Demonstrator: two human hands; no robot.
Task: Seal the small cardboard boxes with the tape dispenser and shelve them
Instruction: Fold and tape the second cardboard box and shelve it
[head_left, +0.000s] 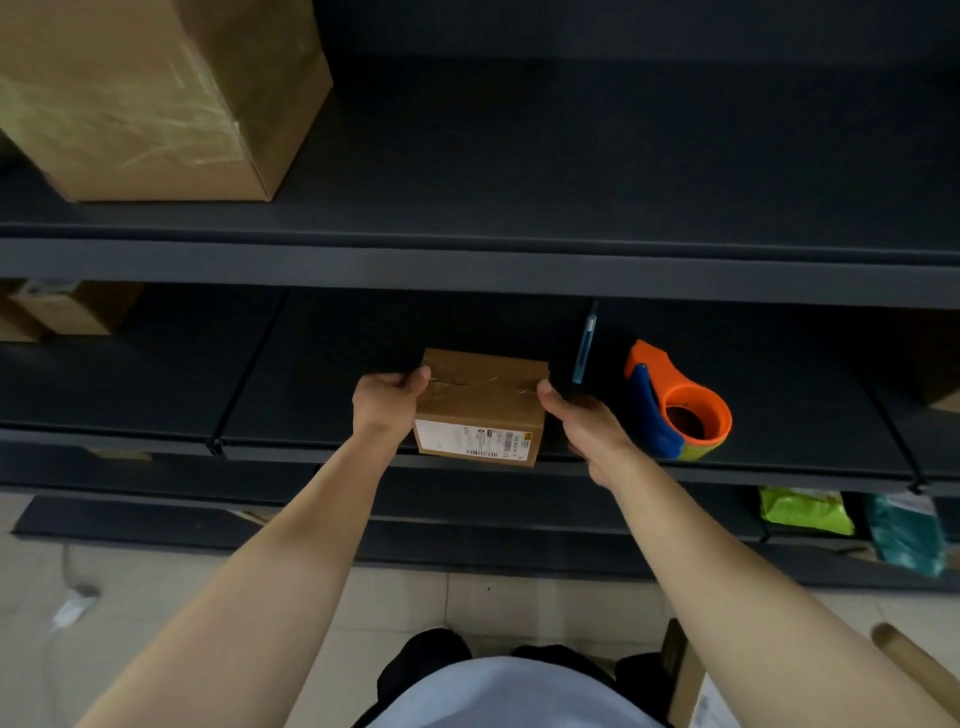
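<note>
Watching through the head camera, I am seeing both hands closing on the small cardboard box (480, 408), one at each end. The left hand (387, 402) is gripping the box's left end, its thumb lying over the top edge and its fingers curling round the side. The right hand (587, 423) is pinching the right end, its thumb pressing on the top corner while its fingers are hiding behind the box. The box is sitting at the front edge of the middle shelf (311, 395), its white label facing me and clear tape running across its closed top; I cannot tell whether its base is resting fully on the shelf. The tape dispenser (680, 405), orange and blue, is lying on the same shelf just beside the right hand, and neither hand is holding it. A slim blue object (584, 351) is standing behind the box's right corner, too dim to identify. The upper shelf (571, 228) is carrying a large cardboard box (156, 98) at its left end. The bottom shelf is holding a green packet (802, 512) and a teal packet (906, 535) at the right.
</note>
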